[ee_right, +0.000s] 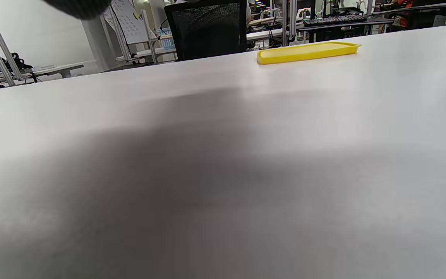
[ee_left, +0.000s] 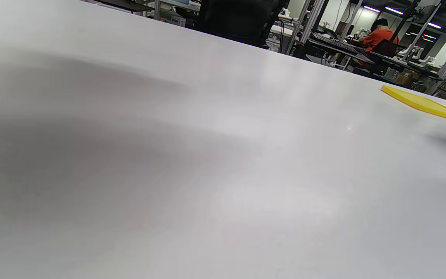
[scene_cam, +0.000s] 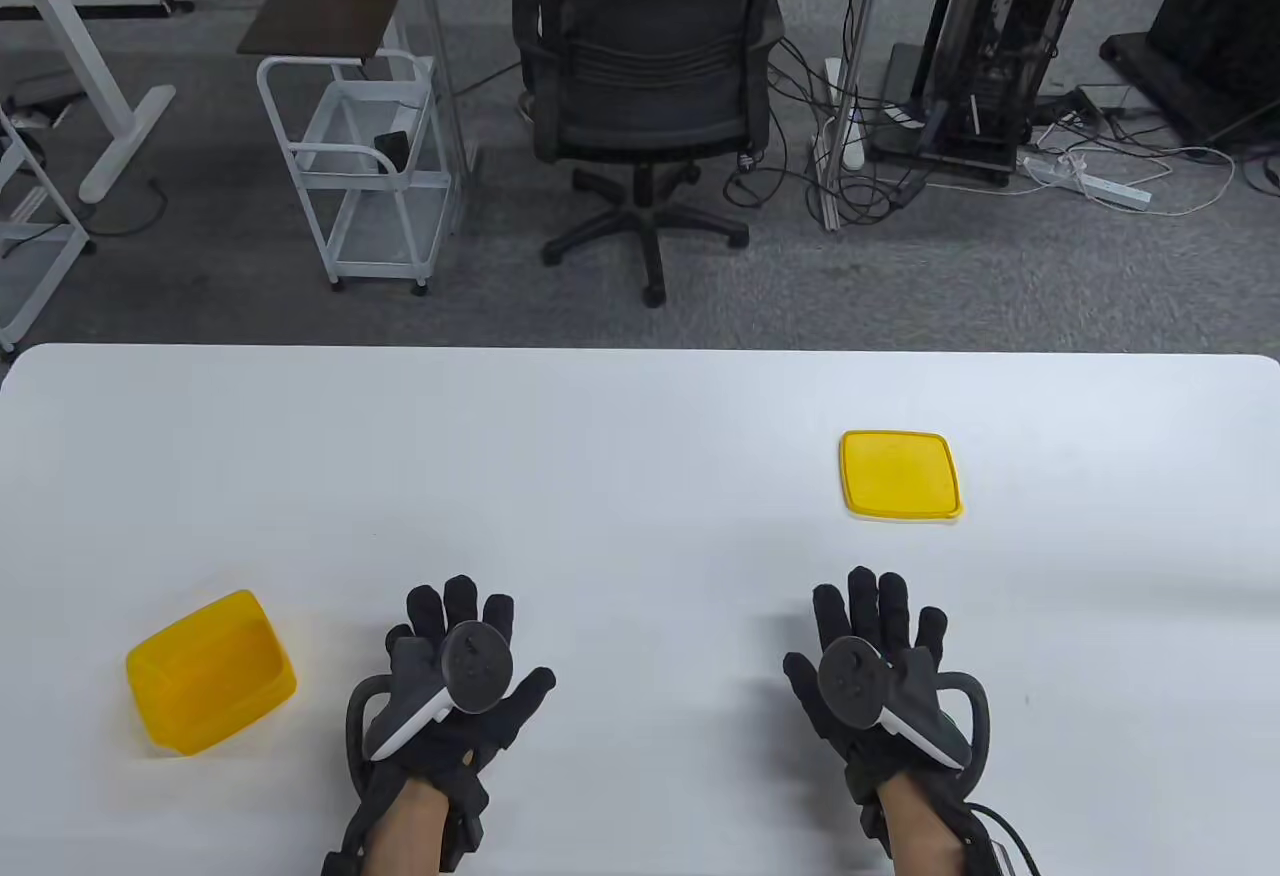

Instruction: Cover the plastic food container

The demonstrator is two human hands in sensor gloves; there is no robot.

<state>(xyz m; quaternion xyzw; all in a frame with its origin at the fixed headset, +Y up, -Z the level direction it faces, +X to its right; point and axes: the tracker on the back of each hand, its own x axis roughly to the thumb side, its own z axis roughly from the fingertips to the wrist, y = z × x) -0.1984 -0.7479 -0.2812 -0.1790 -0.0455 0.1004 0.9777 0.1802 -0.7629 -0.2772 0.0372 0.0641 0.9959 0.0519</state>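
A: Container at lower left of table view, mouth up, uncovered, tipped slightly, on white table. Lid flat at right centre, well apart from container.

B: Hands?

A: Left hand and right hand flat at bottom of frame, fingers spread, holding nothing. Probably a rest pose ahead of any reach.

B: Reason for the layout?

A: Judged: one item per side, container near left hand, lid beyond right hand. Likely right for fetching lid, left for steadying container.

B: Wrist views?

A: Low over table; lid visible at upper right in both.
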